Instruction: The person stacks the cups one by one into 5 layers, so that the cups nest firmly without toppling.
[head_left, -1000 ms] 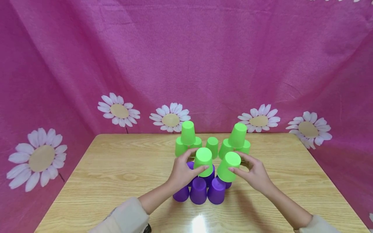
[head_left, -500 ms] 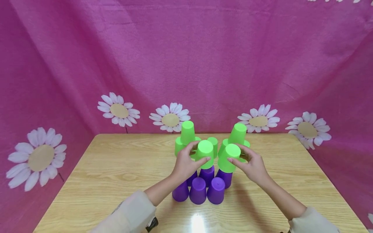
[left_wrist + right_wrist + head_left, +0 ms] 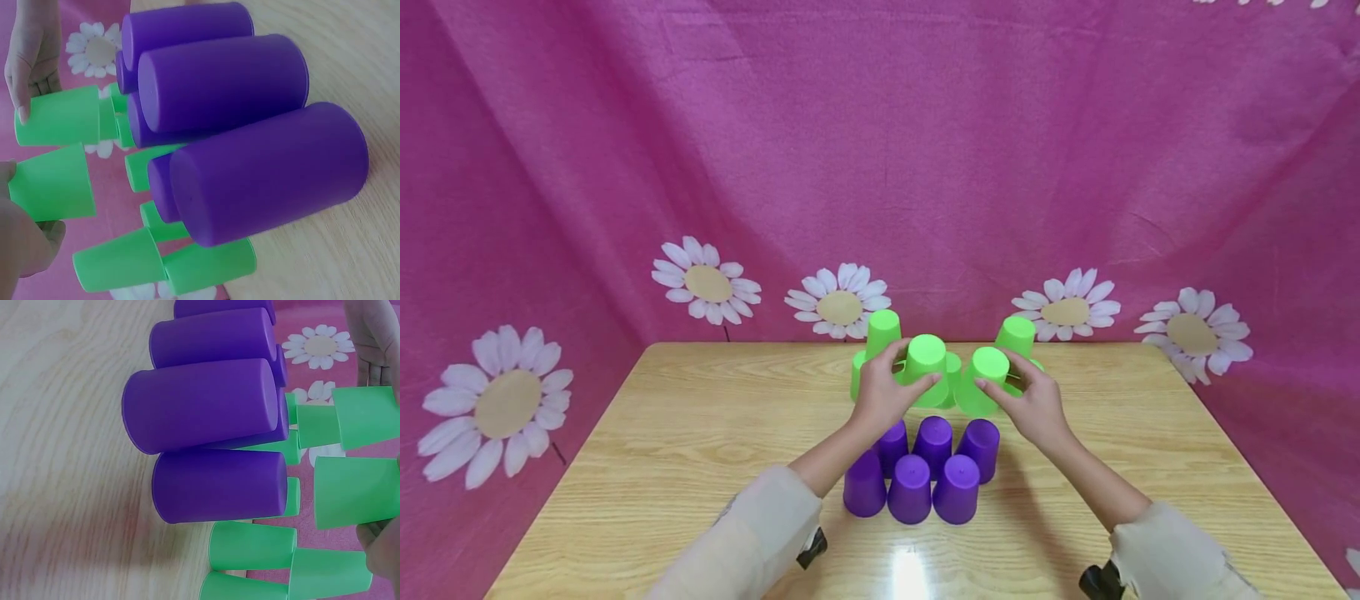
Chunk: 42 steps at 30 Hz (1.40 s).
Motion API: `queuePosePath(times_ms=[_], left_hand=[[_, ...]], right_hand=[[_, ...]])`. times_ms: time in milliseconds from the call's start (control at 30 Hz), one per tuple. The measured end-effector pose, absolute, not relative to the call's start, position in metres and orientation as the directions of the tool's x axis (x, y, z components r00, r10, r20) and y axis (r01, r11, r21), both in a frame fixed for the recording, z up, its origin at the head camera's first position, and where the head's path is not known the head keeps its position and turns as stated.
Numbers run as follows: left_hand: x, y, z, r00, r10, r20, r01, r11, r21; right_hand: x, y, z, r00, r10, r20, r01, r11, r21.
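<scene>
While the left hand (image 3: 880,392) pinches the left cup (image 3: 926,360), the right hand (image 3: 1037,406) pinches the right cup (image 3: 976,397) just beside it. Both green, both upside down, thumbs on the near wall, fingers round the far side. Both look held up off the table (image 3: 730,442). Can't tell from where I'm standing whether either rim touches the stacked cups (image 3: 883,332) beyond the hands. On the near side of the hands, purple cups (image 3: 911,493) stand upside down in two rows.

Handling: I'd guess plastic, so light and fairly stiff, a little give if squeezed hard. Walls look smooth, probably slick. Not fragile, I'd say; the risk is knocking, since so little weight won't resist a bumped knuckle. Narrow end is up, so a loose pinch would likely let the cup slip down through the fingers. Best hold: mid-wall or a touch lower, thumb opposite fingers, even pressure. Keep fingertips clear of the rim so it can sit flat.
</scene>
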<state>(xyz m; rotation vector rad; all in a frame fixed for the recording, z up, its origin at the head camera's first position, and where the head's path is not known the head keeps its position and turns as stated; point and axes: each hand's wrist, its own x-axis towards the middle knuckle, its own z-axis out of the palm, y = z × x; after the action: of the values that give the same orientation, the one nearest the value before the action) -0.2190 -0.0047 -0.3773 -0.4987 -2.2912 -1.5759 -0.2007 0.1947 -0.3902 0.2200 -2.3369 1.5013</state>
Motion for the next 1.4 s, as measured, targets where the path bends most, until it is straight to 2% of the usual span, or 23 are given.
queuePosePath(times_ms=[200, 633, 900, 1133, 1400], left_hand=[[-0.231, -0.006, -0.381, -0.927, 0.027, 0.374, 0.359, 0.353, 0.864], [-0.244, 0.003, -0.388, -0.921, 0.019, 0.390, 0.362, 0.417, 0.834], [-0.248, 0.012, -0.393, -0.920, 0.013, 0.392, 0.345, 0.502, 0.793], [-0.254, 0.018, -0.397, -0.917, 0.012, 0.399, 0.338, 0.557, 0.759], [-0.258, 0.021, -0.395, -0.922, 0.009, 0.387, 0.320, 0.579, 0.750]], right_hand=[[-0.210, 0.190, -0.389, -0.934, 0.080, 0.349, -0.282, 0.438, -0.854], [-0.229, 0.183, -0.395, -0.923, 0.120, 0.365, -0.277, 0.449, -0.850], [-0.238, 0.176, -0.398, -0.923, 0.189, 0.334, -0.209, 0.482, -0.851], [-0.248, 0.170, -0.401, -0.880, 0.247, 0.405, -0.211, 0.560, -0.801], [-0.252, 0.159, -0.407, -0.846, 0.290, 0.448, -0.213, 0.586, -0.782]])
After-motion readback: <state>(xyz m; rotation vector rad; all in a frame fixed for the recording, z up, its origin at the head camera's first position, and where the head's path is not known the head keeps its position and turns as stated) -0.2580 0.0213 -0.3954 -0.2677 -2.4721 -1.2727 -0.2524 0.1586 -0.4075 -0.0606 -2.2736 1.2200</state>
